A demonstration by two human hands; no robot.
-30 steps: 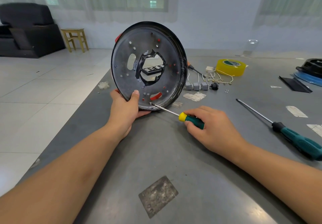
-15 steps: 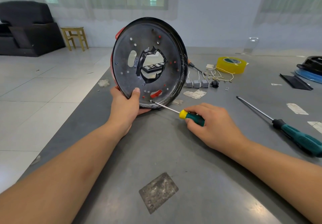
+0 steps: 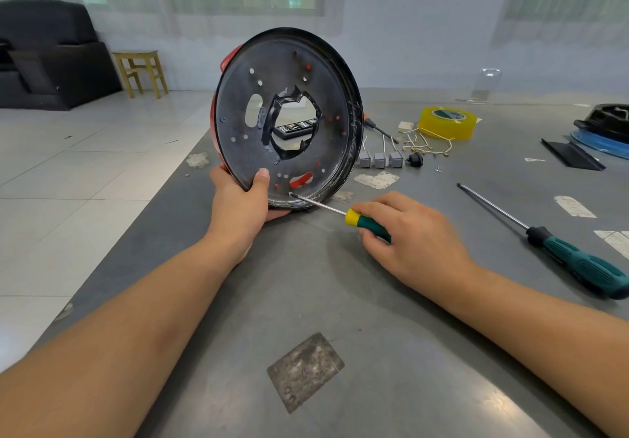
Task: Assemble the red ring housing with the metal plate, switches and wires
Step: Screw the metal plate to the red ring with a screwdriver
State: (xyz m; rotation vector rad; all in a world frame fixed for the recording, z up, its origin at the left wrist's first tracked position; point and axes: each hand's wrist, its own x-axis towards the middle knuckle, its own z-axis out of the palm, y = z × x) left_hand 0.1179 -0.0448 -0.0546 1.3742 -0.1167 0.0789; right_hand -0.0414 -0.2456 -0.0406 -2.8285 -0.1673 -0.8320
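Landmark: the metal plate [image 3: 289, 117], a dark round disc standing on edge on the grey table [image 3: 391, 352], tilted a little away from the person.
Red ring: the red ring housing [image 3: 227, 59] sits behind the plate; its red shows at the plate's upper-left rim and through the small holes and a slot low on the plate.
Left hand: the left hand [image 3: 240, 199] grips the plate's lower-left rim, thumb pressed on the front face, fingers curled round behind and below.
Right hand: the right hand [image 3: 408, 233], just right of the plate's bottom edge, pinches the green and yellow handle of a small screwdriver [image 3: 340, 213] in curled fingers.
Tool tip: it touches a point low on the plate's face, near the bottom rim.
Step in hand: probably driving a screw that fastens the plate to the ring.
Next move: likely calls for keeping the blade square in the screw and the plate steady while the handle turns.
Waiting parts: three grey switches [image 3: 380, 160] and loose wires [image 3: 425, 146] lie right of the plate, unfitted.
Spare tool: a larger screwdriver [image 3: 544, 236] lies well right of the plate.
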